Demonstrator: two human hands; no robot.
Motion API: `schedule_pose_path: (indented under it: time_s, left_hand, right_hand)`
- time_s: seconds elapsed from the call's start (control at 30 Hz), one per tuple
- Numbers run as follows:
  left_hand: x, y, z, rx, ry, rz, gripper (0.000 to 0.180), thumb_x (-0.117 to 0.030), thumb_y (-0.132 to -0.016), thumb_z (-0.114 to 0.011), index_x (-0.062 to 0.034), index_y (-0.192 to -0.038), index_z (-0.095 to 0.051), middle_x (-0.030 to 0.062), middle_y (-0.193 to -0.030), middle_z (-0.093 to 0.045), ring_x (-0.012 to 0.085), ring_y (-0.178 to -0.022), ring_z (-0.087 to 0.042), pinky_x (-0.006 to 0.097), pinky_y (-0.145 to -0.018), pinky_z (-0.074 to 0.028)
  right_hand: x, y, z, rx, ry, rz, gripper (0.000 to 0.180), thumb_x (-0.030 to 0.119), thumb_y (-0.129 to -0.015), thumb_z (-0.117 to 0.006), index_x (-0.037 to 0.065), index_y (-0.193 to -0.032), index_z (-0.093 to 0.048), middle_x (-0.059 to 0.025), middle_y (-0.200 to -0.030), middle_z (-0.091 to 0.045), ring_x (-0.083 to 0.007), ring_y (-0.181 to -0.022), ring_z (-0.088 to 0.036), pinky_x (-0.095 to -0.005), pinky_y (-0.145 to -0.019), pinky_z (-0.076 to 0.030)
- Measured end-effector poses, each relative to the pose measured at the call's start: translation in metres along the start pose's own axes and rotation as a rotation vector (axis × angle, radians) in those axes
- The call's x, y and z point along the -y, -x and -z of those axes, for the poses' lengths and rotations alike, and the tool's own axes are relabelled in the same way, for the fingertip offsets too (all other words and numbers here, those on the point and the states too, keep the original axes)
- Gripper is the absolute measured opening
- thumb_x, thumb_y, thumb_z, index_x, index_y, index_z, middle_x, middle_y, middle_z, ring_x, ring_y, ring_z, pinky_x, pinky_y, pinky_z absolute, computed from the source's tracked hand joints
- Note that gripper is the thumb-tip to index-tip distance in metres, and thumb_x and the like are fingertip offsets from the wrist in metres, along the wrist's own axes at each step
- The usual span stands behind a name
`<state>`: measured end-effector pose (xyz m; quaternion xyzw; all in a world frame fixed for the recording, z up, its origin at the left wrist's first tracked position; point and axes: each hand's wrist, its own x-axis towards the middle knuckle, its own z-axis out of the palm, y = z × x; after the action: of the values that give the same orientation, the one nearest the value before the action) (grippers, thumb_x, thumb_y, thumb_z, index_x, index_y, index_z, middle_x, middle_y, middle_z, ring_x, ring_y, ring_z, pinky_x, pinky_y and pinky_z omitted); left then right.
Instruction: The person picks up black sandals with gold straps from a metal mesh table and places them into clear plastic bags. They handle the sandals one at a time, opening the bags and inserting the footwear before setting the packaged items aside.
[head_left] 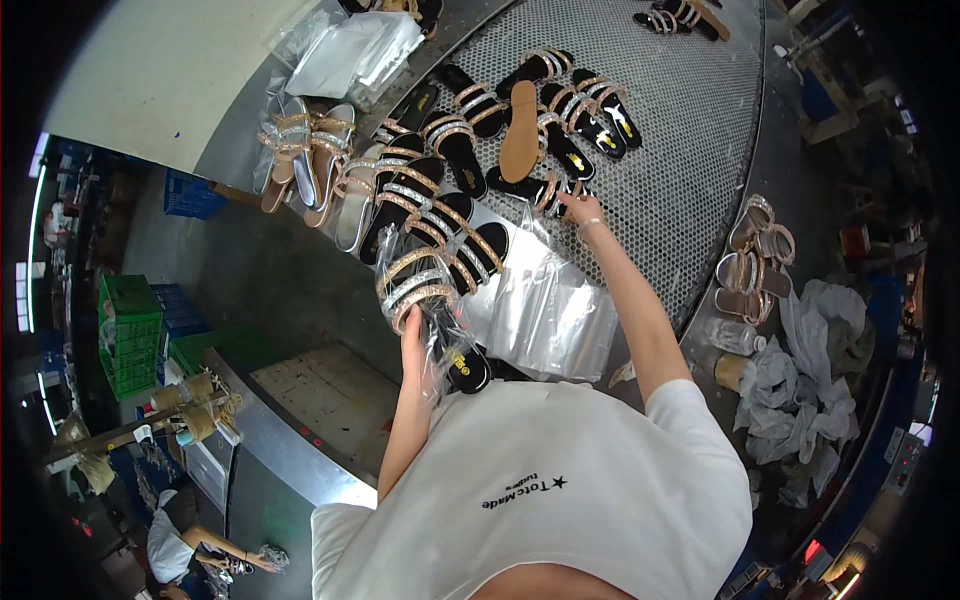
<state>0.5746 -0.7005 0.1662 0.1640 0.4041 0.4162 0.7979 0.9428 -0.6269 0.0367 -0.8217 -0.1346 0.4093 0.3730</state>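
Note:
My left hand (415,345) grips a black sandal with glittery straps (425,295), partly inside a clear plastic bag (450,345). My right hand (580,208) reaches forward and touches another black strappy sandal (545,188) on the perforated metal table (680,130). Several black sandals (470,130) lie in a row there, one turned sole up (520,118). A stack of clear bags (545,300) lies between my arms.
Silver and rose sandals (310,160) sit at the left, more clear bags (355,50) behind them. Other sandals (750,260) lie at the right rim, with a plastic bottle (735,337) and crumpled cloth (810,390). Green crates (130,330) and another person (185,540) are below left.

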Motion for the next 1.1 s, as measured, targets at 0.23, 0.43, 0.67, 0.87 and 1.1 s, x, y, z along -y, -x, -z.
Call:
schedule_pose_path:
  time_s: [0.23,0.43,0.67,0.87,1.1]
  left_hand:
    - [-0.019,-0.006,0.022,0.053,0.074,-0.017,0.049,-0.036,-0.088,-0.048,0.0008,-0.12,-0.047,0.0176,-0.11,-0.057,0.0301,-0.097,-0.058,0.043,-0.083,-0.048]
    - [-0.035,-0.041,-0.004,0.227,0.046,0.064,0.054,-0.037,-0.088,-0.047,0.0011,-0.126,-0.043,0.0179,-0.119,-0.054,0.0332,-0.104,-0.056,0.046,-0.09,-0.045]
    - [-0.012,-0.053,-0.082,0.445,0.049,0.129,0.053,-0.042,-0.087,-0.055,-0.0064,-0.124,-0.045,0.0078,-0.123,-0.052,0.0209,-0.114,-0.047,0.036,-0.1,-0.034]
    - [-0.018,0.002,-0.118,0.735,-0.129,0.013,0.076,-0.017,-0.074,-0.073,-0.0041,-0.134,-0.028,0.01,-0.125,-0.048,0.0199,-0.114,-0.049,0.033,-0.096,-0.04]
    - [-0.033,0.034,-0.101,0.515,-0.122,-0.087,0.071,-0.001,-0.062,-0.061,-0.0018,-0.129,-0.035,0.0137,-0.114,-0.054,0.0217,-0.099,-0.057,0.033,-0.086,-0.048]
  right_hand:
    - [0.1,0.06,0.046,-0.367,0.235,0.966,0.021,0.019,-0.077,-0.067,0.004,-0.089,-0.06,-0.0078,-0.075,-0.057,-0.0206,-0.071,-0.056,-0.0317,-0.064,-0.044]
    - [0.169,0.167,0.13,-0.143,-0.245,0.989,0.016,0.016,-0.087,-0.058,0.002,-0.095,-0.058,-0.0017,-0.087,-0.061,-0.0055,-0.074,-0.054,-0.0219,-0.065,-0.044]
    - [0.168,0.236,0.118,0.261,-0.634,0.955,0.017,0.016,-0.088,-0.057,0.003,-0.098,-0.054,0.0012,-0.084,-0.057,-0.004,-0.075,-0.052,-0.0184,-0.068,-0.043]
    - [0.16,0.279,0.1,0.266,-0.356,1.123,0.024,0.012,-0.076,-0.072,0.003,-0.09,-0.054,0.0052,-0.073,-0.048,-0.0024,-0.067,-0.045,-0.017,-0.06,-0.038]
    - [0.159,0.295,0.084,0.354,-0.442,1.195,0.021,0.013,-0.093,-0.048,0.0,-0.108,-0.056,-0.0043,-0.101,-0.057,-0.0097,-0.094,-0.052,-0.0231,-0.079,-0.042]
